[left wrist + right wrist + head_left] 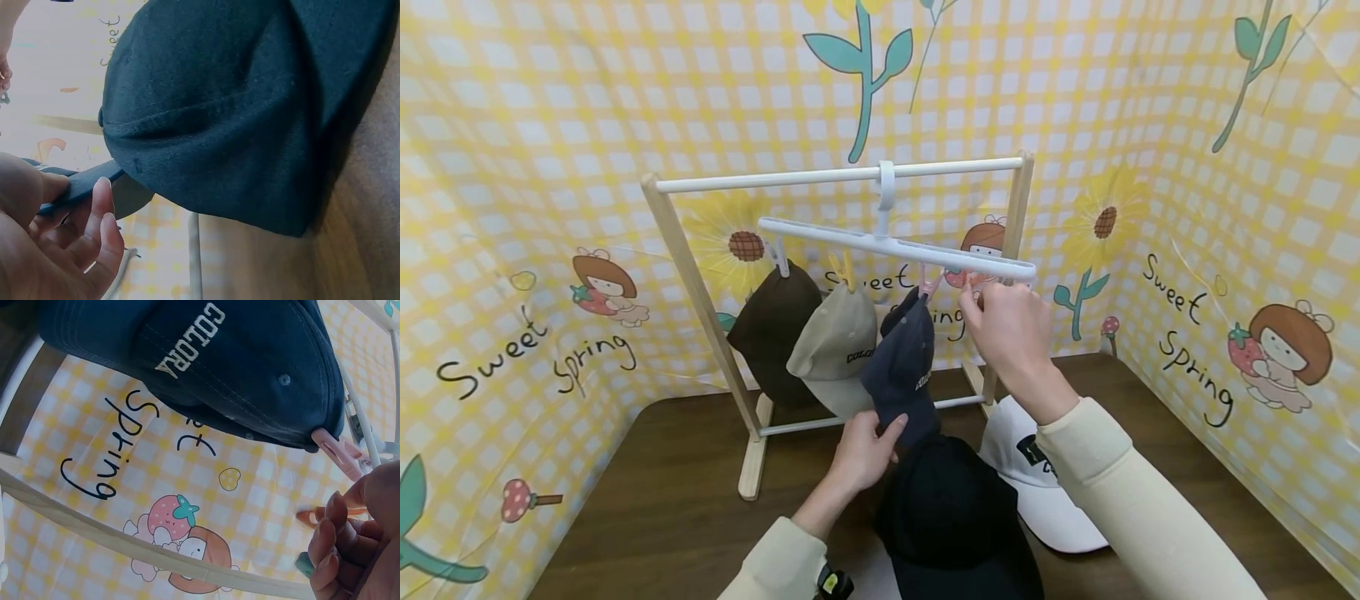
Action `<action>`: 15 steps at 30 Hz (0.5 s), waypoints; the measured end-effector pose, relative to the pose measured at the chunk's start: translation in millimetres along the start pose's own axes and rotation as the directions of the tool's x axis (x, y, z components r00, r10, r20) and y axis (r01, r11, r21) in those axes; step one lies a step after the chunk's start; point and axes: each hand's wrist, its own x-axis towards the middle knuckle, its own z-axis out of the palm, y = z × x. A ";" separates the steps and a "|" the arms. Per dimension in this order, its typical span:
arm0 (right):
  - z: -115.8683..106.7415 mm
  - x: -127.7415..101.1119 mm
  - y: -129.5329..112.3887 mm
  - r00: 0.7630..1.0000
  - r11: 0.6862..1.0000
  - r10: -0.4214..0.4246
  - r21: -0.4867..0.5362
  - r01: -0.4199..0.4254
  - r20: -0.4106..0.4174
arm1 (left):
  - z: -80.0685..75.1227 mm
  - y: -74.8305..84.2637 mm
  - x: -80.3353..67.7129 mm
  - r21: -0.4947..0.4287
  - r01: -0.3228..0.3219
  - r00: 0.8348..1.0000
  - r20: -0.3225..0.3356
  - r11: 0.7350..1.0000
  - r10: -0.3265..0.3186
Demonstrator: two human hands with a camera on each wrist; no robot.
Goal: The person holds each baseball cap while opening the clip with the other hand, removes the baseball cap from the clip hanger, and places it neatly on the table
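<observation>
1. Rack (775, 178): top bar above white hanger (842, 237), which hooks on it and tilts, right end lower.
2. Black cap (947, 500): below hanger.
3. Navy cap (906, 354): hangs under hanger, right of its middle.
4. Left hand (861, 450): below hanger, pinching navy cap's brim.
5. Right hand (1011, 325): at hanger's right end, fingers curled; can't tell if pinching.
6. Pink clip (337, 453): under hanger, on navy cap.
</observation>
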 end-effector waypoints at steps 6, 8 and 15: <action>1.1 -1.3 -3.3 0.998 0.998 -0.055 0.029 0.055 0.004 | -2.1 5.2 -1.6 -0.005 -0.006 1.000 0.023 1.000 0.006; 2.3 -0.8 -5.8 0.996 0.995 -0.085 0.048 0.084 0.007 | -2.0 5.4 -1.8 -0.003 -0.003 1.000 0.028 1.000 0.003; 7.0 3.4 -15.9 0.994 0.986 -0.109 0.127 0.105 0.029 | -2.2 5.7 -2.4 -0.005 0.006 0.999 0.040 1.000 -0.006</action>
